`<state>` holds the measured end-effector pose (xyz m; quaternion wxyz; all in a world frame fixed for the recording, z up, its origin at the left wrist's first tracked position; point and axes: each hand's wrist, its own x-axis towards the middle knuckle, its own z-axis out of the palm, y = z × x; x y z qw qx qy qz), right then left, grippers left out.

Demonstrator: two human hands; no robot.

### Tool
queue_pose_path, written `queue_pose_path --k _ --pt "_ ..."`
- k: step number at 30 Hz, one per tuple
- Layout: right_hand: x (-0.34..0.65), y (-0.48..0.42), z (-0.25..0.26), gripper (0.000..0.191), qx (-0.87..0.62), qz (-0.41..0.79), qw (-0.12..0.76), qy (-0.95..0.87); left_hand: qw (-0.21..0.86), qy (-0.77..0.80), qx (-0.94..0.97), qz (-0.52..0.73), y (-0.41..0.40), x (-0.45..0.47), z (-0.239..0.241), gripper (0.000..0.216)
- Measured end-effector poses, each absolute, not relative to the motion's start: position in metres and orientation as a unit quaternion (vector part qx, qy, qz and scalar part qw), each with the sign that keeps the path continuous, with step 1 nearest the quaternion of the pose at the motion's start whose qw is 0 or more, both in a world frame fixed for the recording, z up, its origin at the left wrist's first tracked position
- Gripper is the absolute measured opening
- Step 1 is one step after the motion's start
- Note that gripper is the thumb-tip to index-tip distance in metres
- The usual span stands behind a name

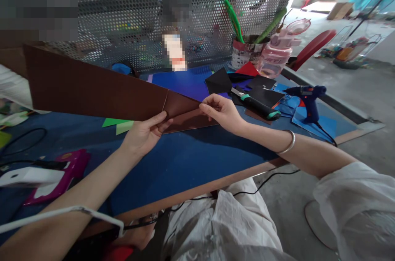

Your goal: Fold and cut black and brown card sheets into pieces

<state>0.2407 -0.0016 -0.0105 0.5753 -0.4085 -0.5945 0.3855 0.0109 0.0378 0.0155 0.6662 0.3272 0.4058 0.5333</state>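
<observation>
A long strip of dark brown card stretches from the upper left to the middle, raised over the blue table. A crossways line marks it near its right part. My left hand pinches its lower edge close to that line, thumb in front. At the right end my right hand grips the card between thumb and fingers. Another brown layer shows below and behind, between the hands; whether it joins the strip I cannot tell. To the right of my right hand lies a utility knife with a black and teal handle.
A blue glue gun stands at the right, its cord over the table edge. Black card pieces, a pink bottle and a pot are behind. A perforated metal screen backs the table. A magenta object lies left.
</observation>
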Motion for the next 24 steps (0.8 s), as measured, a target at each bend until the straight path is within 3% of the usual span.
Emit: queue_pose_path --k 15,24 --pt "0.244 0.002 -0.016 0.051 -0.451 0.394 0.547 -0.585 0.645 0.421 0.369 0.519 0.039 0.008 0.009 0.022" --pt "0.238 -0.014 -0.005 0.045 -0.465 0.371 0.482 -0.643 0.659 0.425 0.448 0.428 0.017 0.014 0.006 0.062"
